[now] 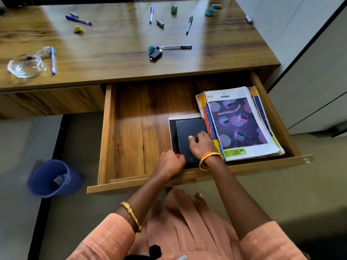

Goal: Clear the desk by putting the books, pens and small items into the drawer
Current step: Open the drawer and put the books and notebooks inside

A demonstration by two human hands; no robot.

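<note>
- Glass ashtray [26, 66]: stands at the far left of the wooden bench [120, 59], with a blue pen [53, 60] lying just beside it on its right.
- Blue waste bin [50, 178]: stands on the floor below the bench, left of the drawer, with crumpled paper inside.
- Purple pen [78, 20]: lies near the back left of the bench, beside a grey cap [74, 15] and above a small yellow-green item [78, 29].
- Centre of the bench: a blue pen [151, 15], a grey cylinder [160, 23], a small green item [174, 9] and a black pen [189, 25]; nearer the front edge, a clear-barrelled pen [173, 47] with a teal item [151, 48] at its left end and a black USB-type device [155, 55] just below.
- Drawer [135, 128]: pulled fully open under the right half of the bench; its left half shows bare wood.
- Left hand [170, 163]: inside the drawer at the near left corner of the dark notebook [189, 132]; fingers curled narrow against that corner, where a red edge shows.
- Spiral notepad [173, 128]: lies flat beneath the dark notebook.
- Right hand [202, 145]: rests palm down on the dark notebook, fingers bent and pressing its cover; an orange bangle circles the wrist.
- Stack of books [240, 122]: fills the right side of the drawer, a purple-covered one on top, touching the notepad's right edge.
- Back right of the bench: a teal crumpled item [210, 11] and a grey cylinder [249, 19] near the edge.
</note>
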